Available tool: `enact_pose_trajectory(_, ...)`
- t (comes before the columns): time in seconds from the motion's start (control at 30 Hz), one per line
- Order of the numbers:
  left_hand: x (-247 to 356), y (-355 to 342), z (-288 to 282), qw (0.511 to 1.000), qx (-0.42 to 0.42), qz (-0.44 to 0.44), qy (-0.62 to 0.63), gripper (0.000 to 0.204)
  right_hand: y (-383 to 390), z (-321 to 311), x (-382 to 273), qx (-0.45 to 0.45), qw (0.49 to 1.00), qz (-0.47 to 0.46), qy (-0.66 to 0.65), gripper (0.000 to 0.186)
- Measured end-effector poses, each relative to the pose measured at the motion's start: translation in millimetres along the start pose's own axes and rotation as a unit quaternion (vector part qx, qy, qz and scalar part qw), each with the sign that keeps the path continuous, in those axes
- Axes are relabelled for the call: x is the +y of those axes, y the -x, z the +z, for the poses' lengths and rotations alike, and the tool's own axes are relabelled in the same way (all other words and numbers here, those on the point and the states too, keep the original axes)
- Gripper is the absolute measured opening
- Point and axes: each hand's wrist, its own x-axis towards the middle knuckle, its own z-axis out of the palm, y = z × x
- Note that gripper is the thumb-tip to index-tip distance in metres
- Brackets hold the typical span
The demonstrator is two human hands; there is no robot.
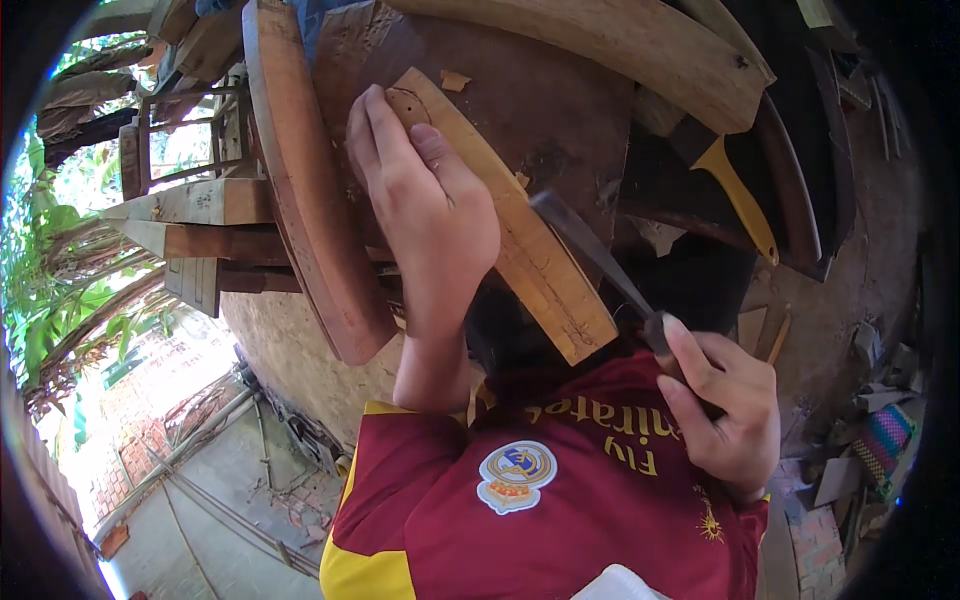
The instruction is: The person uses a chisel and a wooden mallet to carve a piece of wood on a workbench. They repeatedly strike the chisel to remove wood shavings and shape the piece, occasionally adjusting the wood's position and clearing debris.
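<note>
A long, slightly curved piece of wood (520,225) slants from the workbench top (470,60) toward my body, pencil-like marks on its face. My left hand (420,190) grips its far end, thumb on top and fingers along the left side. In my right hand (725,400) is a chisel (600,250), held by its dark handle, most of which the fingers hide. The blade points away from me to the upper left, its tip at the right edge of the wood. A small wood chip (455,81) lies beyond the far end.
A thick curved timber (310,190) stands along the bench's left side. Another curved beam (600,40) crosses the far side. A yellow-handled brush (738,190) lies at right, beside a dark curved piece. Stacked wood (215,240) juts out at left; scraps lie on the floor at right.
</note>
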Motion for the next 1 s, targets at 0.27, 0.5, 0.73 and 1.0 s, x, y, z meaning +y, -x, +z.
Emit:
enact_pose_trajectory(0.27, 0.0, -2.8, 0.7, 0.999, -0.015, 0.032, 0.003, 0.043, -73.9, 24.6, -7.5, 0.022, 0.998, -0.049, 0.026, 0.045)
enact_pose_trajectory(0.5, 3.2, 1.1, 0.5, 0.999, -0.012, 0.030, 0.007, 0.043, -35.8, 11.6, -5.8, 0.018, 0.999, -0.049, 0.001, 0.048)
enact_pose_trajectory(0.73, 2.8, -3.7, -0.9, 0.999, -0.024, 0.032, -0.003, 0.043, -56.6, 5.6, -21.0, -0.012, 0.999, -0.004, 0.031, 0.045)
enact_pose_trajectory(1.0, -3.2, -0.9, 4.0, 0.998, 0.017, 0.037, -0.037, 0.041, -18.5, 9.2, -13.7, 0.021, 1.000, 0.010, 0.007, 0.043)
